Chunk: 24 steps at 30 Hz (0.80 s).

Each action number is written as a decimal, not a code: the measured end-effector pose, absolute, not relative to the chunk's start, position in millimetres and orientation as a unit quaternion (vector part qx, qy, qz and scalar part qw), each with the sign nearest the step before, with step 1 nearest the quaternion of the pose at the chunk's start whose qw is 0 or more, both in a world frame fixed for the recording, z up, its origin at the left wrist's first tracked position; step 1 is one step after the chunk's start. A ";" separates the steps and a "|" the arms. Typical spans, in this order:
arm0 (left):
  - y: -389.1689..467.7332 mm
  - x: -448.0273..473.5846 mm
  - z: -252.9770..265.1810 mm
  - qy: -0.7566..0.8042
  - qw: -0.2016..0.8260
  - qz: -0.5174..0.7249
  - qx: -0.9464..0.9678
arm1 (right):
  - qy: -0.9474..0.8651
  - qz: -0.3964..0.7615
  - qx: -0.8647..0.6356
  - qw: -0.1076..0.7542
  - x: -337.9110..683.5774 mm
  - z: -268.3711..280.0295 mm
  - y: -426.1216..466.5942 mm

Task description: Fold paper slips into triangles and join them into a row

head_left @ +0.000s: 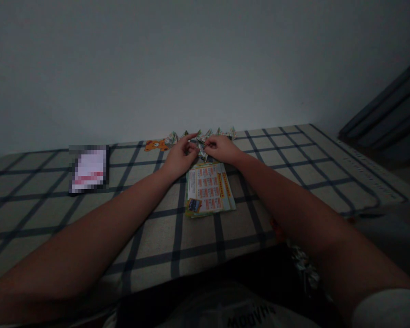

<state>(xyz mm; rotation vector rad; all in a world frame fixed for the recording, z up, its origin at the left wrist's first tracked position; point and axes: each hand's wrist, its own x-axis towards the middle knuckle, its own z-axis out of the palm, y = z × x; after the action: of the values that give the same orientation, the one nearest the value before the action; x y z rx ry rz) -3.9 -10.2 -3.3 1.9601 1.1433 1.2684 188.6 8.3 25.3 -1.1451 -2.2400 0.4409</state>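
Note:
Both hands meet over a small folded paper piece (202, 156) with a printed pattern, near the far edge of the table. My left hand (181, 157) reaches in from the left, its index finger stretched forward and the thumb and other fingers curled at the paper's left side. From the right, my right hand (222, 148) pinches the paper between thumb and curled fingers. Just behind stands a row of several pointed folded paper pieces (232, 133), partly hidden by the hands. Close below the hands lies a stack of printed paper sheets (208, 189).
A checked cloth (157, 237) with a bear print (155, 146) covers the table. At the left lies a blurred-out flat object (90, 168). More crumpled or folded papers (305, 269) show by my lap. A plain wall (198, 64) rises behind; dark fabric (389, 109) hangs at right.

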 end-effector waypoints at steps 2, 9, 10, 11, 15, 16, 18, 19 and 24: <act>-10.2 -3.8 -3.1 0.420 0.265 0.475 0.727 | -0.843 0.180 -0.415 0.292 188.5 25.8 7.2; -10.4 -3.7 -3.0 0.406 0.263 0.470 0.738 | -0.856 0.150 -0.412 0.273 185.8 30.4 2.7; -10.3 -3.6 -3.2 0.405 0.263 0.471 0.738 | -0.857 0.145 -0.414 0.269 185.4 31.0 2.3; -10.1 -3.4 -3.4 0.404 0.264 0.471 0.738 | -0.858 0.144 -0.415 0.267 185.1 31.4 2.1; -8.6 -2.8 -4.7 0.399 0.266 0.471 0.741 | -0.859 0.142 -0.420 0.257 184.9 31.1 2.3; -8.2 -2.6 -5.2 0.398 0.266 0.471 0.741 | -0.858 0.141 -0.420 0.258 185.0 31.0 2.3; -7.2 -2.2 -6.3 0.398 0.268 0.472 0.739 | -0.857 0.141 -0.422 0.262 185.2 30.9 2.1; -6.7 -2.1 -6.9 0.399 0.269 0.472 0.739 | -0.856 0.141 -0.423 0.262 185.3 31.1 1.8; -5.0 -2.0 -9.0 0.400 0.272 0.476 0.734 | -0.854 0.152 -0.417 0.272 185.9 31.3 1.5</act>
<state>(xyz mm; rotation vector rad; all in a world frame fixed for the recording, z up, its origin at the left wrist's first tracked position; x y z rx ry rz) -2.0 -5.0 -9.0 1.9770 1.0779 1.2804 185.9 1.5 31.3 -1.1217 -2.2983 0.4085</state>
